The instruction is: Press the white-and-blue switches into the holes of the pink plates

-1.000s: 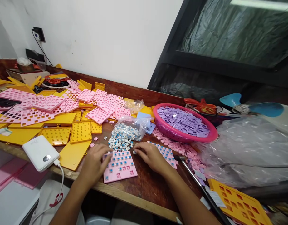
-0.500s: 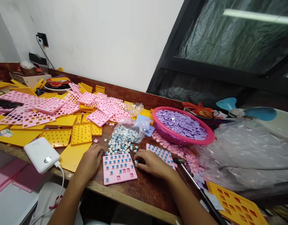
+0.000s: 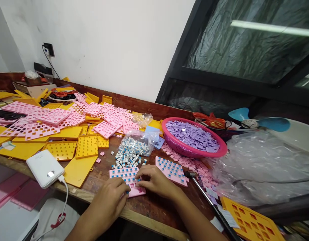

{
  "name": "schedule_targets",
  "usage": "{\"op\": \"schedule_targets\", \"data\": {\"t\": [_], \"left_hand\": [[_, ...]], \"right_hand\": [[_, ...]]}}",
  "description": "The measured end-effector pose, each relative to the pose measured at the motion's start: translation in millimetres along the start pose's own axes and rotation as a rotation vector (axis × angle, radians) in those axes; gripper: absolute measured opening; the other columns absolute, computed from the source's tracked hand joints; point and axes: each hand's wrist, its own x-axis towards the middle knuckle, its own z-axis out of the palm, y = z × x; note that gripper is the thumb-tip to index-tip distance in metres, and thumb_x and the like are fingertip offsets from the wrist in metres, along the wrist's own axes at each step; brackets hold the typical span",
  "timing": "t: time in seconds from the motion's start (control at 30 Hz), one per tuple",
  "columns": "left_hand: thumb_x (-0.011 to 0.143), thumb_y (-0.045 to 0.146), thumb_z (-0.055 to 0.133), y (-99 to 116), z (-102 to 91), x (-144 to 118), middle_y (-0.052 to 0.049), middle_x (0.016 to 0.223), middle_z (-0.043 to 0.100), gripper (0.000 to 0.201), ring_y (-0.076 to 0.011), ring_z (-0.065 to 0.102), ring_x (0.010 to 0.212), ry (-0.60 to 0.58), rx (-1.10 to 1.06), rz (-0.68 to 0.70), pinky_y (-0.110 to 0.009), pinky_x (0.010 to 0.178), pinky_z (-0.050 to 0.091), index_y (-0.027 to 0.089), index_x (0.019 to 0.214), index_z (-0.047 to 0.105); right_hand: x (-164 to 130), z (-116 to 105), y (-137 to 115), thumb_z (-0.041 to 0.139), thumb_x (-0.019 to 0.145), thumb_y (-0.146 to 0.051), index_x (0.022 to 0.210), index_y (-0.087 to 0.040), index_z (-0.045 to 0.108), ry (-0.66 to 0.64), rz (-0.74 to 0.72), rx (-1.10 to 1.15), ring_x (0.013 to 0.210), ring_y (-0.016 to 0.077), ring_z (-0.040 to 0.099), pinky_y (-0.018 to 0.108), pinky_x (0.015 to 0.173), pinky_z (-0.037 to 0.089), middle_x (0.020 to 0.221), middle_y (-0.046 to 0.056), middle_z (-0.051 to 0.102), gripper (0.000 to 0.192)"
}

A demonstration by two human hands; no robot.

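A pink keyboard-like plate (image 3: 142, 190) lies at the table's front edge, with rows of white-and-blue key switches seated in its square holes. My left hand (image 3: 110, 197) covers its lower left part; its fingers are closed at a blue-topped key switch (image 3: 128, 191). From the right, my right hand (image 3: 154, 180) reaches over the plate, thumb and forefinger pinched around a key switch (image 3: 137, 180) that they partly hide. Just behind the plate, loose switches (image 3: 126, 159) spill from a clear plastic bag (image 3: 154, 139). A second pink plate (image 3: 170, 170) filled with switches lies beyond my right hand.
A pink basket (image 3: 194, 154) of purple pieces stands at the back right, with loose pink pieces around it. Pink and yellow plates (image 3: 86, 155) cover the left side. A white power bank (image 3: 45, 169) with a cable sits near the front edge. A black-handled tool (image 3: 207, 192) lies right.
My left hand has moved right and down from beside the switch pile onto the pink plate. My right hand has shifted left over the plate with the switch it was holding.
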Motion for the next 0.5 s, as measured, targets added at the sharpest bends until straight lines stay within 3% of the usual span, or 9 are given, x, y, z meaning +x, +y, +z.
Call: {"op": "schedule_targets", "data": {"t": [0.17,0.33,0.5], "left_hand": [[0.098,0.015,0.053,-6.5,9.0,2.1,-0.005,0.098,0.070,0.017,-0.0253,0.063,0.094,-0.021,0.164,-0.013,-0.039,0.083,0.045,0.021,0.097,0.069],[0.098,0.015,0.055,-7.9,7.1,3.3,-0.003,0.092,0.073,0.017,-0.0231,0.063,0.092,-0.005,0.095,-0.012,-0.036,0.082,0.045,0.023,0.093,0.070],[0.098,0.016,0.054,-4.9,9.8,1.7,-0.004,0.097,0.071,0.018,-0.0231,0.061,0.094,0.039,0.098,-0.050,-0.036,0.083,0.045,0.022,0.094,0.071]], "right_hand": [[0.1,6.5,-2.1,0.073,0.093,-0.029,0.098,-0.022,0.079,-0.043,-0.076,-0.026,0.091,0.0191,0.066,0.031,0.085,0.047,0.095,0.005,0.074,0.011],[-2.1,9.7,-1.7,0.078,0.088,-0.026,0.095,-0.021,0.077,0.006,-0.091,-0.083,0.089,0.0201,0.064,0.033,0.084,0.044,0.091,0.004,0.074,0.009],[-2.5,17.2,-2.2,0.074,0.091,-0.026,0.093,-0.022,0.078,-0.028,-0.112,-0.063,0.087,0.0185,0.063,0.031,0.081,0.043,0.092,0.004,0.074,0.006]]}}
